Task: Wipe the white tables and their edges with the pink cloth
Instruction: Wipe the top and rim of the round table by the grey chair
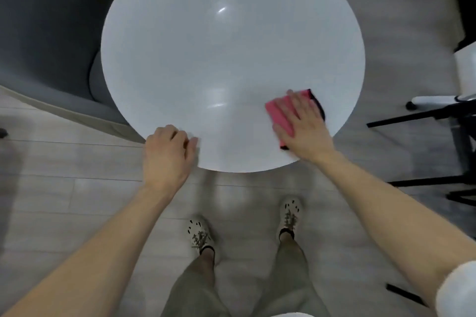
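— On the near right part of the round white glossy table (231, 46), what lies there?

— A pink folded cloth (279, 116), with a dark edge showing at its far right end and at its near corner. It lies flat on the top, inside the rim. It is close to the near right edge but not over it.

— And the hands?

— The right hand (301, 126) lies palm down on the cloth, fingers straight and spread, pressing it to the surface. Pink shows past the fingers on the left side. The left hand (167, 154) sits at the near left rim, well apart from the cloth. Its knuckles are up, its fingers curled, and its thumb tip is on the white top. Whether it grips the edge or only rests there, I cannot tell.

— How do the edges stand?

— The rim is one smooth curve, and its far part runs out of the top of the view. On the far left a dark grey upholstered seat (46, 20) comes right up to the rim and passes partly under it. On the right, black metal legs (438, 116) stand apart from the table, with a strip of grey plank floor (64, 201) between them and the rim.

— And room for moving?

— The glossy top carries two bright reflections near its middle. On the near side the person stands just short of the rim, pale laced shoes (202, 235) set apart on the planks. The same floor runs on to the near left.
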### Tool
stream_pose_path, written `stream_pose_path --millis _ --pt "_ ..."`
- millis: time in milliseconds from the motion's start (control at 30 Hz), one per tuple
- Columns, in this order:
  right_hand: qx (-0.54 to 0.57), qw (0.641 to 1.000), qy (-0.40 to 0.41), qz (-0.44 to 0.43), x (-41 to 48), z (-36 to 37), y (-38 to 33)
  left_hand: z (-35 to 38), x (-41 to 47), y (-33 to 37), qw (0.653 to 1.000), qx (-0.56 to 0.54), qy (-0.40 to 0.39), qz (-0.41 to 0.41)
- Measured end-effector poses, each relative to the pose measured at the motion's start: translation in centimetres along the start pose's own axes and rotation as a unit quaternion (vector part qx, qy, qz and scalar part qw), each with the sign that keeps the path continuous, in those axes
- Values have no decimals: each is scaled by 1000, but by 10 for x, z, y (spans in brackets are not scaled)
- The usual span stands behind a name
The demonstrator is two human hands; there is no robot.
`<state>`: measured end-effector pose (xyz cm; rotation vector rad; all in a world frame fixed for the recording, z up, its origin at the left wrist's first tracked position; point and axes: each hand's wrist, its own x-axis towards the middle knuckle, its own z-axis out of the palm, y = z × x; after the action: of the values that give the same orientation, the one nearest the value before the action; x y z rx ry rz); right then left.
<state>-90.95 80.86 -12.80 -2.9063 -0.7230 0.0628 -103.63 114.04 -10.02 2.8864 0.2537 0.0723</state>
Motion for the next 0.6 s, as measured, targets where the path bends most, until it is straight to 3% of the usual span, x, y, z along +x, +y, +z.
stream_pose_path --millis 100,167,200,267,300,367,433,500,600 --pt "24 963 9 267 38 -11 77 9 -9 49 1000 -6 -12 13" --pt "14 953 27 302 54 -4 44 10 -10 77 1000 -13 -23 -12" --pt "4 967 43 251 50 3 16 10 -10 91 998 -9 -44 -37" --pt "19 999 13 29 23 10 -38 8 -5 119 989 12 -109 -96" --pt "33 994 -23 -100 3 8 -49 8 -2 130 982 20 -140 -125" --pt "54 951 -58 -299 -15 2 -19 11 2 147 969 36 -181 -162" --pt "59 929 -58 -361 5 -6 48 15 4 157 962 65 -197 -179" --pt "32 958 -42 -281 49 -14 120 18 7 160 957 74 -203 -194" --pt "6 1000 -25 -18 120 -24 185 13 9 167 950 53 -207 -228"
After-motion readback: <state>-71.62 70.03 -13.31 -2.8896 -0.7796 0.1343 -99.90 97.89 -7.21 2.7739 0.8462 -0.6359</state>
